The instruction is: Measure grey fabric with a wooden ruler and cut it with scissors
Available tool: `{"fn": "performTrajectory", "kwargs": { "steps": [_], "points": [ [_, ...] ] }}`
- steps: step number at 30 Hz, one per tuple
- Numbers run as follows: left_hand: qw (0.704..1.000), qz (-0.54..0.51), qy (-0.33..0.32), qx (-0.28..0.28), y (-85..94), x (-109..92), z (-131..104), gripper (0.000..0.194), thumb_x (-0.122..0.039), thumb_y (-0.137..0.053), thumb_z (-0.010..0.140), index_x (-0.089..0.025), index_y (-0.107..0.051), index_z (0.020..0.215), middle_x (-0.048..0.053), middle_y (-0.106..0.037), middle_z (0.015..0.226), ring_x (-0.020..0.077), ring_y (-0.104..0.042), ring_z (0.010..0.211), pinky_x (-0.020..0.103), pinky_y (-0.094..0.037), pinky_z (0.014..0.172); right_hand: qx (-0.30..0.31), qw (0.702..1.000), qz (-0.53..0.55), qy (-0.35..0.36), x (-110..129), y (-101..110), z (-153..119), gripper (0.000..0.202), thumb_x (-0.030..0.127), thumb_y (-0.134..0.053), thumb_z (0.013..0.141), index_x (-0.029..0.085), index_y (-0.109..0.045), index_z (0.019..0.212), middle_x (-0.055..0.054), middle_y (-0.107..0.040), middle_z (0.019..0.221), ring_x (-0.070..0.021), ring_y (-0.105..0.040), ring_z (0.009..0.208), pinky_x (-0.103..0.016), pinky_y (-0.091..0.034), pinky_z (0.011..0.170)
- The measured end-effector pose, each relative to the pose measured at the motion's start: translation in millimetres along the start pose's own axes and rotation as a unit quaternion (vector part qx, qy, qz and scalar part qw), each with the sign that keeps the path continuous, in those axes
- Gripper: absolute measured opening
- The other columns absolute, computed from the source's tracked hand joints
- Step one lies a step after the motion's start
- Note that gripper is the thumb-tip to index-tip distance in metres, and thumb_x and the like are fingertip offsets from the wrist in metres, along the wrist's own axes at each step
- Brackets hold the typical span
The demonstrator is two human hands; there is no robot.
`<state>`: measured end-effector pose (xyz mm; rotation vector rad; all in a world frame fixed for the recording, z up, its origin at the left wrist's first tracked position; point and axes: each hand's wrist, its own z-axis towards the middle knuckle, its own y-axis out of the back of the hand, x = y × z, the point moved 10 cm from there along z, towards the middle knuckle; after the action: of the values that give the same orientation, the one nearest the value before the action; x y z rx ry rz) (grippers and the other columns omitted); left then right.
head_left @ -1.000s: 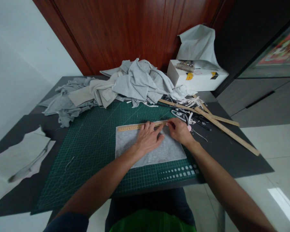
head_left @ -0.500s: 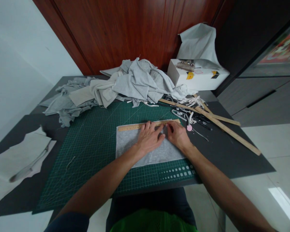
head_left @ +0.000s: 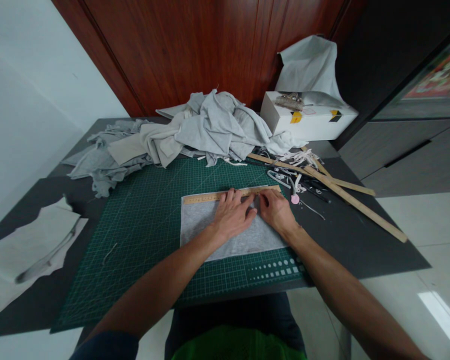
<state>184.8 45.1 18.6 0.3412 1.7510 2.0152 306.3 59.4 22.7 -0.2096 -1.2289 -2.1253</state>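
The person is reaching both forearms up from the lower corners of the frame. The left hand (head_left: 230,215) is lying flat with fingers partly spread, pressing a wooden ruler (head_left: 200,198) along the upper edge of a grey cloth (head_left: 198,220) just below the frame's centre. The right hand (head_left: 276,210) is curling near the ruler's right end, fingertips drawn close; whether they are pinching anything, one cannot tell. The cloth is resting on a green cutting mat (head_left: 142,220), itself covering part of a dark table (head_left: 360,245). Crumpled fabric (head_left: 217,125) is lying heaped at upper centre before reddish wood panelling (head_left: 180,50); a white box (head_left: 311,122) is standing at upper right.
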Motion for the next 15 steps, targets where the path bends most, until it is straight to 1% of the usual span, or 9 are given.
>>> {"fn": "performTrajectory", "kwargs": {
  "steps": [7,15],
  "points": [
    [1.0,0.0,-0.006,-0.002,1.1,-1.2,-0.1,0.05,-0.048,-0.044,0.107,-0.026,-0.055,0.15,0.013,-0.055,0.133,0.0345,-0.045,0.127,0.05,-0.04,0.104,0.001,1.0,-0.009,0.01,3.6,-1.2,0.5,0.019,0.011,-0.05,0.097,0.021,-0.066,0.096,-0.011,-0.073,0.09,-0.0263,-0.068,0.088,-0.04,-0.057,0.084],
    [1.0,0.008,-0.004,-0.001,-0.1,-0.8,0.0,0.049,-0.047,-0.044,0.107,-0.026,-0.056,0.149,0.013,-0.055,0.134,0.0346,-0.044,0.13,0.051,-0.039,0.106,0.009,1.0,-0.014,0.002,4.1,-2.1,0.1,0.019,0.011,-0.052,0.096,0.02,-0.068,0.094,-0.01,-0.073,0.088,-0.0267,-0.068,0.087,-0.04,-0.056,0.084]
  ]
}}
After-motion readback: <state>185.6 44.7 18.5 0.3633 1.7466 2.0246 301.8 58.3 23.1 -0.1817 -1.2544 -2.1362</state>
